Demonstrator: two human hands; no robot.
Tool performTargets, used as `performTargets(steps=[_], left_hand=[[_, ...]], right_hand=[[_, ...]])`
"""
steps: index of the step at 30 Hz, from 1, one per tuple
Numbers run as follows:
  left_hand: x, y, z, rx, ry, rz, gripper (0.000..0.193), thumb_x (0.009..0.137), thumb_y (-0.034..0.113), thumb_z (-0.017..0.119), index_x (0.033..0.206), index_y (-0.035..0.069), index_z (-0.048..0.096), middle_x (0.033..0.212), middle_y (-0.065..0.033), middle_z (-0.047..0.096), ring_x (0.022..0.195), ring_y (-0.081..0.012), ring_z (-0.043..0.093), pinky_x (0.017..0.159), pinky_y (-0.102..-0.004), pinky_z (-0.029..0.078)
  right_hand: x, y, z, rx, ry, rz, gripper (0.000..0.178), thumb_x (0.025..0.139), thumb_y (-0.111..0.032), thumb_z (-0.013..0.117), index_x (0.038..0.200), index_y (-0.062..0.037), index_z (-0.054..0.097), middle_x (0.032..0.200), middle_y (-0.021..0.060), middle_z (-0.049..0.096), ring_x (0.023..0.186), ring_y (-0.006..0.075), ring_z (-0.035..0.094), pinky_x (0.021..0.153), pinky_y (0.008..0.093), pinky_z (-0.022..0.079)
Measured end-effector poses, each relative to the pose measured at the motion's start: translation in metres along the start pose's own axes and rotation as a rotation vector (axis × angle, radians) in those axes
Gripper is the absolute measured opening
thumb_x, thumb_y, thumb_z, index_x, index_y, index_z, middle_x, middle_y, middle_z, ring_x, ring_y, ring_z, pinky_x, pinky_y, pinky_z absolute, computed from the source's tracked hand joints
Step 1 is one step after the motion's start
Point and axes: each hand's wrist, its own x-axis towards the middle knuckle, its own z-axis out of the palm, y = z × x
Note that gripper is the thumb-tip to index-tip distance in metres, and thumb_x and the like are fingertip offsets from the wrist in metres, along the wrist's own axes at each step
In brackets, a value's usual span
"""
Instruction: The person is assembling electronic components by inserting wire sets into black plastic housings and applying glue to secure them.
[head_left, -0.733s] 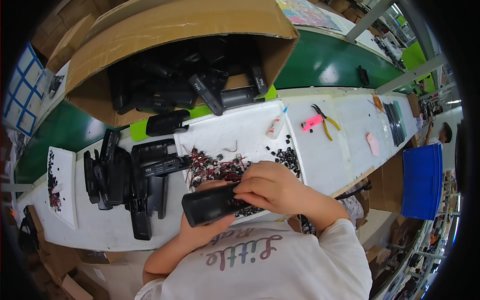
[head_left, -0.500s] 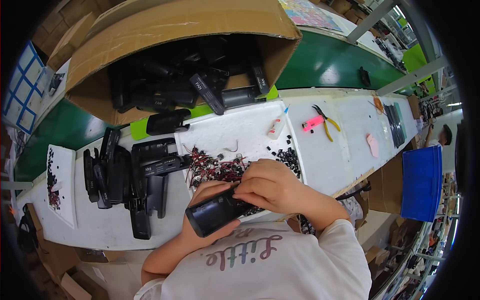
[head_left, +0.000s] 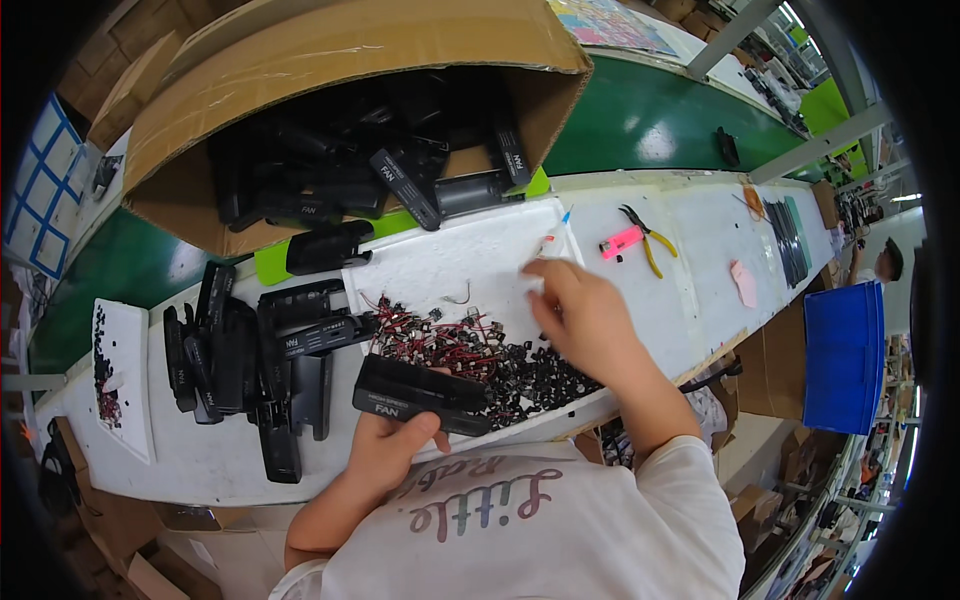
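My left hand grips a black plastic fan casing, its hollow side turned upward and the labelled edge facing me. Its thumb presses on the front of the casing. My right hand is over the far right part of a white foam tray, fingers bent with the thumb apart from the index finger. Right at its fingertips is a small glue bottle with a blue needle tip, its lower part hidden by the hand. Red-wired small parts and small black pieces are heaped in the tray.
A large cardboard box of black casings stands at the back left. More casings are piled left of the tray. Rightward lie a pink lighter, yellow-handled pliers and a pink scrap. A blue bin stands beyond the table.
My right hand has left the casing and moved up and right to the glue bottle. The left hand has turned the casing so its labelled edge faces me.
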Motion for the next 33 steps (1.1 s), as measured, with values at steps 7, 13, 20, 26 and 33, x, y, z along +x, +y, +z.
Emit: performTargets(steps=[7, 13, 20, 26, 33], left_hand=[[0.002, -0.003, -0.001, -0.158, -0.017, -0.007, 0.048, 0.085, 0.015, 0.059, 0.126, -0.002, 0.040, 0.116, -0.0131, 0.053, 0.094, -0.0211, 0.057, 0.068, -0.0338, 0.050], [0.001, -0.003, 0.000, -0.163, -0.027, 0.075, 0.050, 0.084, 0.014, 0.059, 0.127, -0.002, 0.039, 0.115, -0.0144, 0.054, 0.094, -0.0212, 0.057, 0.071, -0.0336, 0.048], [-0.001, -0.003, 0.002, -0.137, -0.042, 0.127, 0.052, 0.083, 0.014, 0.061, 0.126, -0.003, 0.039, 0.114, -0.0146, 0.054, 0.098, -0.0207, 0.056, 0.078, -0.0347, 0.048], [-0.001, -0.004, 0.002, -0.045, -0.004, 0.150, 0.054, 0.081, 0.018, 0.065, 0.125, -0.002, 0.041, 0.121, -0.0117, 0.051, 0.107, -0.0189, 0.052, 0.091, -0.0336, 0.043], [-0.002, -0.005, 0.003, -0.052, -0.010, 0.187, 0.054, 0.080, 0.019, 0.066, 0.124, -0.001, 0.042, 0.123, -0.0112, 0.049, 0.108, -0.0186, 0.051, 0.092, -0.0332, 0.042]], right_hand=[[0.015, 0.053, 0.012, -0.558, -0.078, 0.078, 0.034, 0.068, 0.000, 0.058, 0.100, -0.0137, 0.058, 0.077, 0.0101, 0.055, 0.066, 0.0285, 0.057, 0.057, 0.0386, 0.046], [0.013, 0.015, 0.002, 0.159, 0.181, -0.246, 0.023, 0.067, -0.005, 0.068, 0.087, -0.0084, 0.056, 0.070, 0.0088, 0.055, 0.054, 0.0238, 0.054, 0.049, 0.0322, 0.043], [-0.019, -0.024, 0.009, 0.756, 0.029, -0.609, 0.029, 0.068, -0.017, 0.074, 0.088, -0.0016, 0.059, 0.061, 0.0057, 0.056, 0.046, 0.0216, 0.053, 0.043, 0.0310, 0.040], [-0.019, -0.026, 0.015, 0.775, 0.056, -0.622, 0.028, 0.070, -0.016, 0.073, 0.088, 0.0002, 0.059, 0.060, 0.0055, 0.055, 0.045, 0.0211, 0.053, 0.040, 0.0300, 0.039], [-0.021, -0.026, 0.017, 0.764, 0.067, -0.618, 0.026, 0.071, -0.015, 0.072, 0.086, 0.0007, 0.059, 0.060, 0.0061, 0.056, 0.044, 0.0212, 0.052, 0.040, 0.0297, 0.039]])
